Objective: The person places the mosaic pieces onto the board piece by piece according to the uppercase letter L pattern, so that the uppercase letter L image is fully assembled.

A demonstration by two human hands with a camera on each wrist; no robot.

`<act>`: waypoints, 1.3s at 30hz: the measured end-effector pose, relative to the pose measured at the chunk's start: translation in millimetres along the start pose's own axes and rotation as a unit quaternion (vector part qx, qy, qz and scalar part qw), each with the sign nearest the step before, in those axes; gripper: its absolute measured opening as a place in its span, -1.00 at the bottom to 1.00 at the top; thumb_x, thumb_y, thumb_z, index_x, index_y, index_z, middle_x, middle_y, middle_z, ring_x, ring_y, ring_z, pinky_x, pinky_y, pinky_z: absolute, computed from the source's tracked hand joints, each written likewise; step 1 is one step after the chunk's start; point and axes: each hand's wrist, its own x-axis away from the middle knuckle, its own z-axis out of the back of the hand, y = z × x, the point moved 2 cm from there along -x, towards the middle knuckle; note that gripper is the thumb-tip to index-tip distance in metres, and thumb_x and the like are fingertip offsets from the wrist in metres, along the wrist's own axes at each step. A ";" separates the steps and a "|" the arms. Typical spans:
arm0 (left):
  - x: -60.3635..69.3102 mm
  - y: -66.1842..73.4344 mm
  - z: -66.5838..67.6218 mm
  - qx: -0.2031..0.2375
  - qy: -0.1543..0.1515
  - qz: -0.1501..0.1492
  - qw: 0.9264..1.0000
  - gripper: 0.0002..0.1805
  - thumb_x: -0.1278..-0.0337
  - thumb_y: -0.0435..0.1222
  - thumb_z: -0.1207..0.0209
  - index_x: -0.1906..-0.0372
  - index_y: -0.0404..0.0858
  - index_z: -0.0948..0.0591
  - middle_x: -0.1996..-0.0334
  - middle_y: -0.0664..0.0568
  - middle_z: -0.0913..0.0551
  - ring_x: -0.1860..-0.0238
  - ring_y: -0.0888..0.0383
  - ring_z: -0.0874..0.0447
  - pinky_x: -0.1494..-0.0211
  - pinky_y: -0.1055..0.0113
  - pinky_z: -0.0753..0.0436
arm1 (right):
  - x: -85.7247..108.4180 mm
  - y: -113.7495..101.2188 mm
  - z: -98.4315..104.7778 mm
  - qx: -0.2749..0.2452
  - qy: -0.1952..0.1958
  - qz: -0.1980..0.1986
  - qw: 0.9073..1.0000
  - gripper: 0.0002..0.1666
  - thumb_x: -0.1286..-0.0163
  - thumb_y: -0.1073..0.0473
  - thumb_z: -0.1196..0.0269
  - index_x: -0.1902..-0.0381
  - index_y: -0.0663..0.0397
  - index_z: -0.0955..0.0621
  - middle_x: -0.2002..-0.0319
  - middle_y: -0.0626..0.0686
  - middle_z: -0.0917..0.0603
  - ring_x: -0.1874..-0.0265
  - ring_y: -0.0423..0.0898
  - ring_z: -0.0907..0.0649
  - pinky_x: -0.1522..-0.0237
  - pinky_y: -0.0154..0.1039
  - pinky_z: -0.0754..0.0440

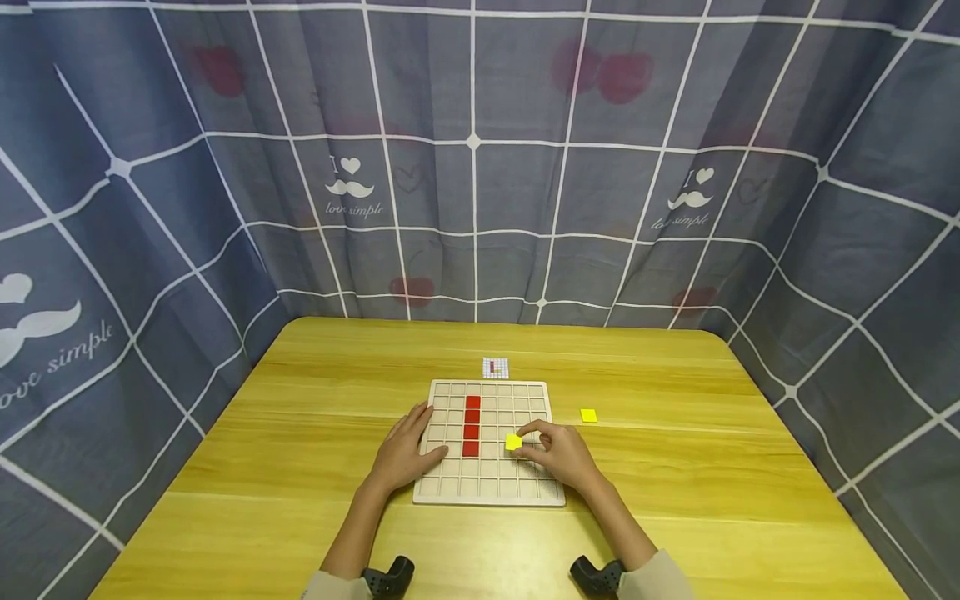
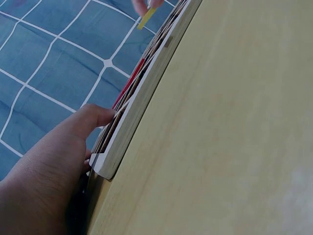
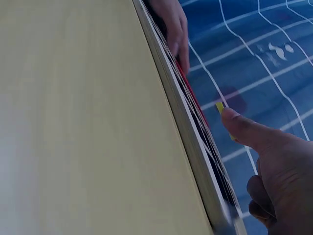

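A pale wooden grid board (image 1: 450, 492) lies on the table, with a column of several red square tiles (image 1: 471, 432) set in its cells left of the middle. My left hand (image 1: 403, 450) rests on the board's left edge, thumb over the rim, as the left wrist view also shows. Between thumb and index finger my right hand (image 1: 558, 452) pinches a yellow square tile (image 1: 513, 442) above the right half of the board. In the right wrist view that yellow tile (image 3: 219, 105) is held clear of the grid, mostly behind the thumb.
Right of the board a second yellow tile (image 1: 588, 415) lies on the wooden table (image 1: 675, 467). A small printed grid card (image 1: 495, 367) with red and yellow marks lies just behind the board. A blue-grey checked curtain (image 1: 517, 192) surrounds the table's back and sides.
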 end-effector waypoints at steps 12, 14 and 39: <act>-0.6 -0.1 -0.8 0.003 0.000 -0.001 1.000 -0.15 -0.02 0.07 -0.14 -0.38 -0.27 -0.22 -0.38 -0.13 -0.14 -0.37 -0.08 -0.04 -0.34 -0.01 -0.09 | -11.2 -18.8 -29.2 0.038 -0.021 0.014 0.999 -0.68 -0.01 -0.16 -0.38 0.28 -0.21 -0.67 0.83 -0.30 -0.16 0.78 -0.38 -0.08 0.73 -0.44 -0.11; -0.3 0.5 -0.5 0.004 0.000 -0.001 1.000 -0.15 -0.02 0.07 -0.14 -0.38 -0.27 -0.22 -0.38 -0.13 -0.14 -0.37 -0.08 -0.05 -0.34 -0.01 -0.09 | -11.8 -18.9 -31.4 0.054 -0.022 0.012 0.998 -0.69 -0.01 -0.16 -0.38 0.29 -0.23 -0.67 0.84 -0.30 -0.18 0.77 -0.37 -0.10 0.72 -0.43 -0.15; 0.0 1.1 0.2 -0.002 0.000 0.003 1.000 -0.14 -0.02 0.08 -0.15 -0.38 -0.27 -0.22 -0.38 -0.12 -0.13 -0.37 -0.08 -0.05 -0.33 -0.02 -0.10 | -0.9 39.4 44.8 0.034 0.095 -0.064 0.993 -0.67 -0.09 0.01 -0.38 0.17 -0.04 -0.68 0.84 -0.19 -0.14 0.83 -0.30 -0.06 0.76 -0.39 -0.11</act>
